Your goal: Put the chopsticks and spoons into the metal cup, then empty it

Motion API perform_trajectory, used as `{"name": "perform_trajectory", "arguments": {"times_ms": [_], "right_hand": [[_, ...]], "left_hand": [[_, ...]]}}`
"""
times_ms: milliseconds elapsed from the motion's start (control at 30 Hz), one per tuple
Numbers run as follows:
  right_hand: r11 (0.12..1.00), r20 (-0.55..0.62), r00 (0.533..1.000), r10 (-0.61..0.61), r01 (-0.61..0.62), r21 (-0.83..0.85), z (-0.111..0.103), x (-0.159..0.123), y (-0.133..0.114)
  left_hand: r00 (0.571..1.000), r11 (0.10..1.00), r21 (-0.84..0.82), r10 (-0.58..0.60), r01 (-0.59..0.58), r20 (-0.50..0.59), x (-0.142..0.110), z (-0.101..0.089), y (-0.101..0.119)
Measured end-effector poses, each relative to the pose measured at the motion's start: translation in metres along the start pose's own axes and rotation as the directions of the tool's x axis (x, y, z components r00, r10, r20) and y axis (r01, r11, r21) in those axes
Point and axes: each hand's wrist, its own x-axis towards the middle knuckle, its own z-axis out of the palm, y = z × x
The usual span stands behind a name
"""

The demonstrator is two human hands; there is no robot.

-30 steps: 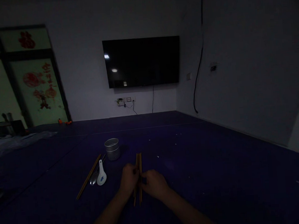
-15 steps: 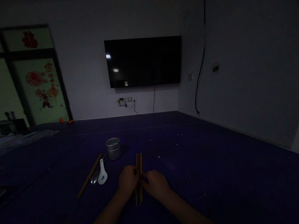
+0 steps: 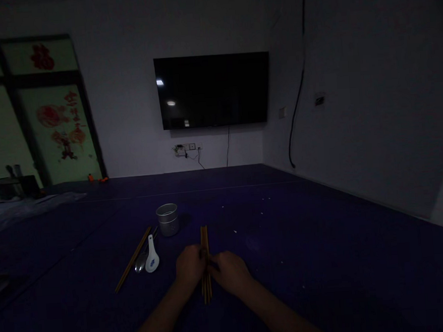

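A bundle of several wooden chopsticks [image 3: 207, 287] points away from me over the dark blue surface. From its left side, my left hand [image 3: 191, 261] closes its fingers around the middle of the bundle. My right hand [image 3: 229, 270] pinches the same chopsticks from the right. The fingertips of both hands meet there and are partly hidden. To the left lie a white ceramic spoon [image 3: 152, 259] with a blue mark, a metal spoon [image 3: 140, 262] beside it, and another pair of chopsticks [image 3: 131, 263]. Behind them a metal cup [image 3: 168, 221] stands upright.
Small white scraps [image 3: 235, 231] dot the blue surface [image 3: 325, 239] to the right. Clear plastic sheeting [image 3: 31, 208] lies at the far left. A television [image 3: 214, 90] hangs on the back wall, and a black cable [image 3: 296, 105] runs down the right wall.
The chopsticks between my hands have come closer together into a tighter bundle. My hands have hardly moved, and the spoons and cup stay where they were.
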Motion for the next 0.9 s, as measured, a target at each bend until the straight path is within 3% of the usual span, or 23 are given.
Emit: {"name": "perform_trajectory", "arguments": {"times_ms": [900], "right_hand": [[1.0,-0.003,1.0,0.001,-0.001,-0.019,-0.0069,-0.0048,-0.0056]], "left_hand": [[1.0,1.0,-0.01,0.022,-0.022,0.01,-0.0003,-0.0026,0.0014]]}}
